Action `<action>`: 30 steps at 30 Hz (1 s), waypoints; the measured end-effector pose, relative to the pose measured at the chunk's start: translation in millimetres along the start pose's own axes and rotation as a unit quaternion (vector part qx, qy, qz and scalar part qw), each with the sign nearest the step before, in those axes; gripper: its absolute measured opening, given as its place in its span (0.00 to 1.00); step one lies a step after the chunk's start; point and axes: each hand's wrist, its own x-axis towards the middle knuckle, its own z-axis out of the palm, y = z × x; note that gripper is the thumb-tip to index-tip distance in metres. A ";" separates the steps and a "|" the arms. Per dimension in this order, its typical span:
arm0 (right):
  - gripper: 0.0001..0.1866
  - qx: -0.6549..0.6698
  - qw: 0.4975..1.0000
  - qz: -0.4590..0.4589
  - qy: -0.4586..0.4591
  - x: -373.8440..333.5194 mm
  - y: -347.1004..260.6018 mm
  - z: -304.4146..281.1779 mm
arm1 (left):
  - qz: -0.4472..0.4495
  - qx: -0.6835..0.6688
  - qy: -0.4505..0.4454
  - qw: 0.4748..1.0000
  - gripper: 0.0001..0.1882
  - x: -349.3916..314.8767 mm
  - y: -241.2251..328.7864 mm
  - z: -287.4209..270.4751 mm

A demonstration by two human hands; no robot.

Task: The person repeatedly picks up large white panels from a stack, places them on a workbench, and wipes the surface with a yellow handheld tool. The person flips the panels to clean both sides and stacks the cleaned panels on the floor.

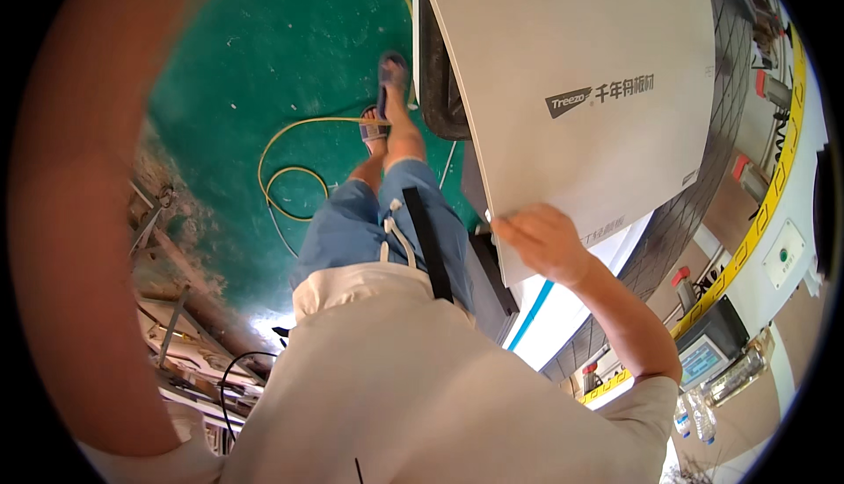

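A large pale board [607, 159] with dark printing lies flat on my right, on top of a machine. My right hand [541, 236] is at its near left corner, over the top face. The fingers are curled and closed at the board's edge, and a tiny white spot shows by the fingertips. My left arm [97, 176] rises close and blurred along the left rim. Its hand is out of the picture.
A yellow hose [294, 122] loops over the green floor [237, 62] by my sandalled feet. Metal frames and scraps [176, 326] lie at left. Along the right runs a yellow strip [778, 185] with red-capped fittings, a small screen [701, 361] and plastic bottles [703, 418].
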 end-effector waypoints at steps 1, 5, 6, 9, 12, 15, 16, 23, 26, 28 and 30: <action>0.17 -0.018 0.999 0.000 0.030 18.6 6.8 -7.6 | -0.002 -0.017 0.084 0.996 0.35 -8.4 -11.1 15.7; 0.15 -0.097 0.985 -0.016 0.145 119.6 64.1 -22.0 | -0.056 -0.104 0.192 0.974 0.31 -64.2 9.8 23.2; 0.15 -0.102 0.980 -0.012 0.169 150.8 78.9 -24.7 | -0.101 -0.146 0.177 0.968 0.32 -74.6 9.3 14.6; 0.12 -0.117 0.972 -0.067 0.194 231.6 108.0 -36.8 | -0.210 -0.215 0.134 0.944 0.33 -107.0 7.1 12.5; 0.06 -0.106 0.962 -0.154 0.197 281.3 116.8 -46.6 | -0.270 -0.360 -0.020 0.893 0.31 -97.2 3.9 31.5; 0.04 -0.108 0.955 -0.211 0.177 290.0 117.3 -47.6 | -0.253 -0.419 -0.021 0.872 0.27 -90.5 -1.7 38.9; 0.04 -0.114 0.954 -0.224 0.165 286.1 116.9 -44.8 | -0.227 -0.432 -0.028 0.872 0.26 -89.2 -5.8 40.5; 0.11 -0.097 0.972 -0.214 0.027 166.1 90.5 -26.7 | -0.260 -0.300 -0.031 0.917 0.29 -100.5 21.4 17.2; 0.13 -0.065 0.974 -0.215 -0.012 103.4 58.5 -8.4 | -0.269 -0.316 -0.036 0.909 0.28 -92.3 4.9 30.4; 0.15 -0.042 0.977 -0.210 -0.014 55.4 38.9 4.1 | -0.253 -0.318 -0.011 0.914 0.29 -86.4 4.8 37.0; 0.18 -0.031 0.981 -0.180 -0.064 1.6 16.2 11.5 | -0.259 -0.337 0.005 0.905 0.29 -84.9 9.9 43.5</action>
